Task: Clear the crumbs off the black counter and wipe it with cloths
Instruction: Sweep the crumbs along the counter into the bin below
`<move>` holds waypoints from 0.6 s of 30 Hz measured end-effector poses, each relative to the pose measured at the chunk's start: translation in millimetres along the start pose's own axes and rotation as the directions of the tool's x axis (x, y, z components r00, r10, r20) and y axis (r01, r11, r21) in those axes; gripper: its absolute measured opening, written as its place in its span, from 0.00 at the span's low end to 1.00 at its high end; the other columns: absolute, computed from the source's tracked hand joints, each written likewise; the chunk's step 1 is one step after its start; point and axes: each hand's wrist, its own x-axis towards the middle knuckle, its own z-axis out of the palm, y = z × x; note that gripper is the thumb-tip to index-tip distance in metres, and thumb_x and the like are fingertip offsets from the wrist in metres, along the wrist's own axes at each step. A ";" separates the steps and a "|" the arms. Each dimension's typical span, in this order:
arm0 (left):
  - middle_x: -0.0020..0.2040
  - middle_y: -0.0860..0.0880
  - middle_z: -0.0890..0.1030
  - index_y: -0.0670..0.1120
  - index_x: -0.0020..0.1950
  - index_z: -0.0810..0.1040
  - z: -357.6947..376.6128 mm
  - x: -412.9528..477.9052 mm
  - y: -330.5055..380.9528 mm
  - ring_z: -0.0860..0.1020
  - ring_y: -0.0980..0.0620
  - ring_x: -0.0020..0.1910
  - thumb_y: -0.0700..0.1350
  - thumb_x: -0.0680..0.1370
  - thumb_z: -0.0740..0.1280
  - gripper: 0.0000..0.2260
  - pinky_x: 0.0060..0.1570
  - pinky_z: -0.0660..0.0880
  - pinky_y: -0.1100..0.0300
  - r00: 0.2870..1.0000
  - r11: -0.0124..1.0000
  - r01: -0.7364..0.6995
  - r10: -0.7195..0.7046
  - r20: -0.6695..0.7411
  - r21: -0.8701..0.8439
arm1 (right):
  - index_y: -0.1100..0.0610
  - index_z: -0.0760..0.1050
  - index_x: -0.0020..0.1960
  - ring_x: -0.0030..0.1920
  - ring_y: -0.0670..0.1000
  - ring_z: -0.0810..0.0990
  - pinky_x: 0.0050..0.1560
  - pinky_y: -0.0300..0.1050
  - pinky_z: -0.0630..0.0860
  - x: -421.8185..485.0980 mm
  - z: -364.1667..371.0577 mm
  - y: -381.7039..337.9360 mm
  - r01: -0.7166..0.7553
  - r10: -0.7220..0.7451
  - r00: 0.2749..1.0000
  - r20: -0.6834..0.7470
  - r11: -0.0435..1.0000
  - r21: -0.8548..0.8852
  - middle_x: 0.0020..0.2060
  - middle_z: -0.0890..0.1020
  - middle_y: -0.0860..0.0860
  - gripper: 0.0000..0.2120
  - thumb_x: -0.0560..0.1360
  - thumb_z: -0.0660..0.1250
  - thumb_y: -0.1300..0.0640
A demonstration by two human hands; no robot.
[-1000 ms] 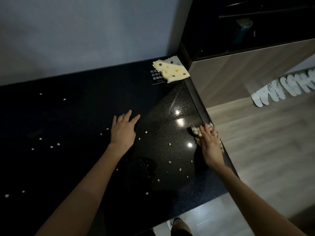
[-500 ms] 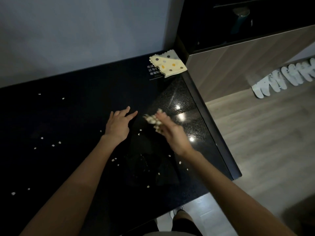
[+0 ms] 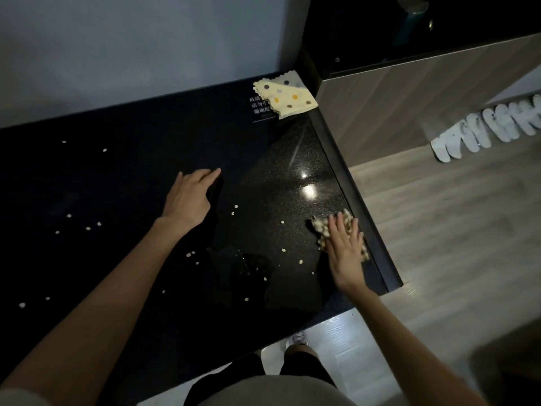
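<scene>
The black counter [image 3: 123,177] is strewn with pale crumbs [image 3: 93,227] across its left and middle. My right hand [image 3: 345,250] lies flat with straight fingers on a crumpled spotted cloth [image 3: 320,227], pressing it onto the counter close to the right edge. My left hand [image 3: 188,197] rests flat on the counter near the middle, fingers straight, holding nothing. A second, yellow cloth with coloured dots [image 3: 288,98] lies folded at the far right corner, partly covering a small sign with white characters [image 3: 259,108].
A grey wall runs behind the counter. To the right stand a wooden cabinet panel [image 3: 409,98] and a wood floor [image 3: 453,230] with a row of white slippers [image 3: 486,130]. My legs and a shoe show below the counter's near edge.
My right hand carried the spotted cloth from the right edge to the middle near my left hand, then back to the right edge. My left hand stayed flat on the counter.
</scene>
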 end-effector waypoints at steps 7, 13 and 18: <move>0.72 0.46 0.66 0.47 0.72 0.64 -2.9 -69.6 -22.9 0.65 0.47 0.69 0.37 0.78 0.59 0.23 0.70 0.61 0.50 0.990 0.996 0.081 -0.085 -0.113 -0.041 | 0.53 0.54 0.77 0.75 0.54 0.36 0.74 0.52 0.32 87.5 50.7 -102.2 0.239 -0.241 0.969 0.062 0.970 0.038 0.77 0.52 0.51 0.26 0.81 0.55 0.63; 0.70 0.46 0.69 0.45 0.71 0.66 10.5 -133.1 -31.3 0.67 0.48 0.68 0.39 0.77 0.61 0.21 0.67 0.66 0.52 0.967 0.972 0.227 -0.232 -0.109 -0.061 | 0.57 0.58 0.76 0.77 0.57 0.43 0.76 0.57 0.40 78.1 93.5 -168.0 0.390 -0.416 0.874 0.251 0.909 0.151 0.77 0.57 0.54 0.25 0.80 0.55 0.67; 0.70 0.43 0.69 0.44 0.71 0.66 29.9 -153.8 -26.9 0.67 0.46 0.69 0.41 0.78 0.60 0.20 0.68 0.65 0.49 0.956 0.958 0.288 -0.288 -0.052 0.002 | 0.54 0.64 0.74 0.75 0.51 0.60 0.75 0.45 0.56 66.9 26.1 -176.0 0.136 -0.296 0.930 0.217 0.827 0.546 0.72 0.68 0.54 0.20 0.82 0.55 0.62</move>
